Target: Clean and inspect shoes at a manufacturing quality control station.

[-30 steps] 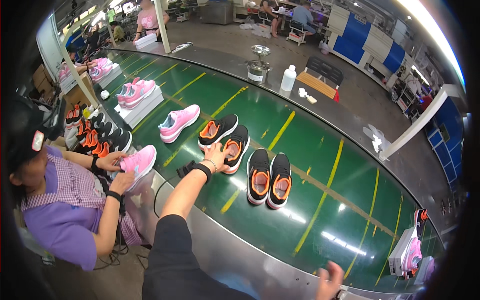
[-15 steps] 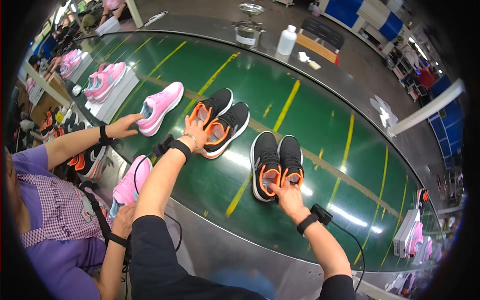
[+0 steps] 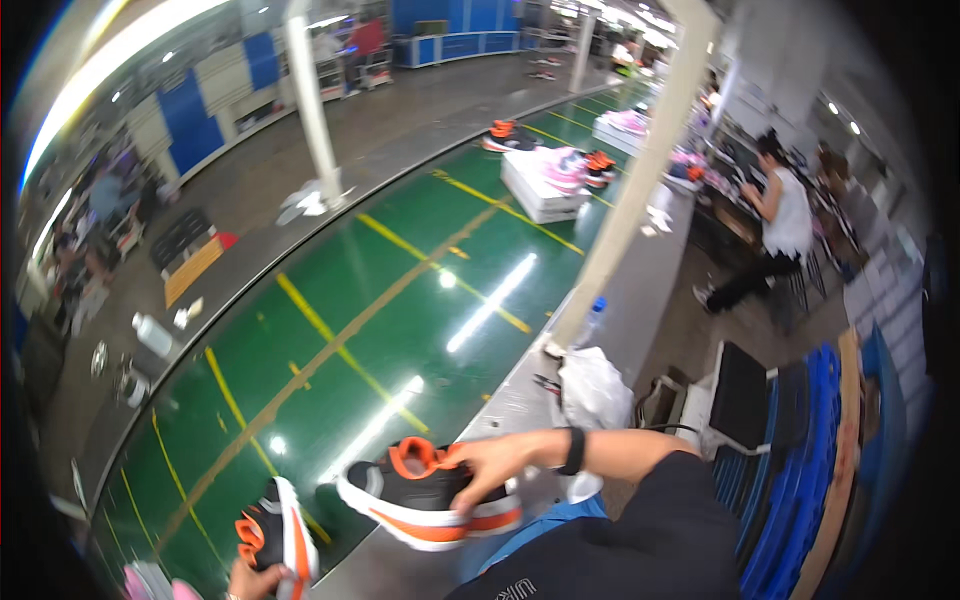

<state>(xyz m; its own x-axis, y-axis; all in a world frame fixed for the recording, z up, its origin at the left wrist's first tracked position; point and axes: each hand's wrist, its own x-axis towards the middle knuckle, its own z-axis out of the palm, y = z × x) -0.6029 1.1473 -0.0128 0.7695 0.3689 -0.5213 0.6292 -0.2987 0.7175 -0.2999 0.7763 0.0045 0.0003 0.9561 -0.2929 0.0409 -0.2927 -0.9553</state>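
Note:
My right hand (image 3: 495,465) grips a black sneaker (image 3: 405,490) with an orange collar and a white-and-orange sole, held tilted over the belt's near edge. Fingers and thumb close around its heel end; whether a second shoe sits behind it I cannot tell. At the lower left, my left hand (image 3: 258,580) holds another black-and-orange sneaker (image 3: 275,530) by the heel, toe pointing away and sole turned to the right. The frame's lower edge cuts off the left wrist. Both shoes are over or on the green conveyor belt (image 3: 390,340) with yellow stripes.
A white post (image 3: 640,190) rises from the metal edge, beside a white plastic bag (image 3: 595,390) and a bottle (image 3: 597,310). Down the belt stand white shoeboxes (image 3: 540,190) with pink sneakers (image 3: 565,170). Blue crates (image 3: 800,460) are stacked at right; a person (image 3: 785,220) works beyond.
The view has swung to the right along the belt. My right hand has brought its sneaker to the near edge, and my left hand now grips a sneaker by the heel.

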